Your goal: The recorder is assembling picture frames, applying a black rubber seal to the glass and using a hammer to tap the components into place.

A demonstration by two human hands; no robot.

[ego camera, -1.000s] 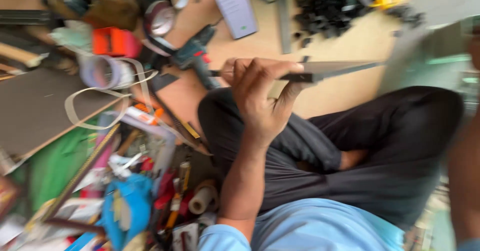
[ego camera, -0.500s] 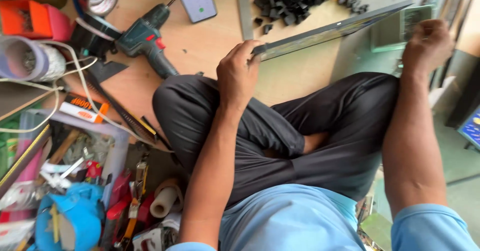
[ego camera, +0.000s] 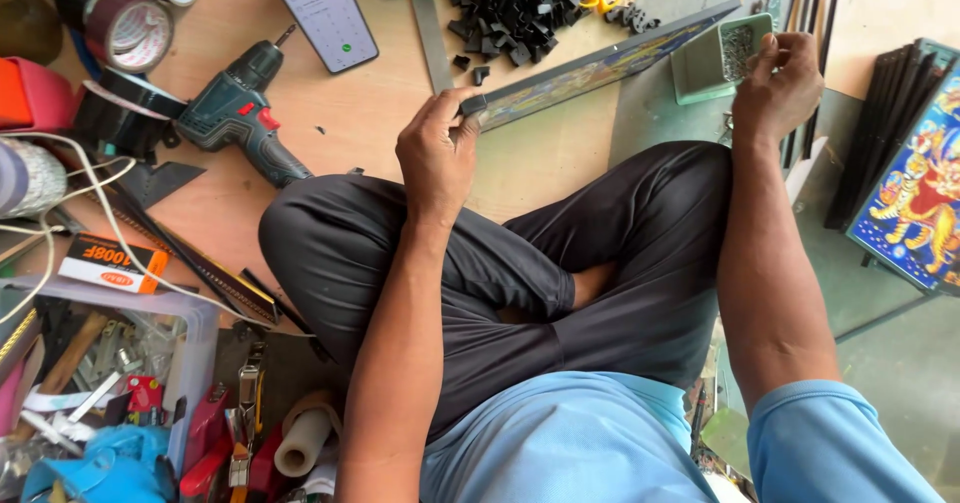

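At the far left lie rolls of tape (ego camera: 125,28), and just right of them a green cordless drill (ego camera: 240,113) on the wooden board (ego camera: 370,113), with a phone (ego camera: 320,13) beyond it. Near the middle, the left hand (ego camera: 437,158) pinches the near end of a long picture frame (ego camera: 600,68) that stands on edge, running right and away past a heap of black corner pieces (ego camera: 510,3). At the right, the right hand (ego camera: 780,83) has its fingers curled at the small green box (ego camera: 712,60); whether it grips anything cannot be told.
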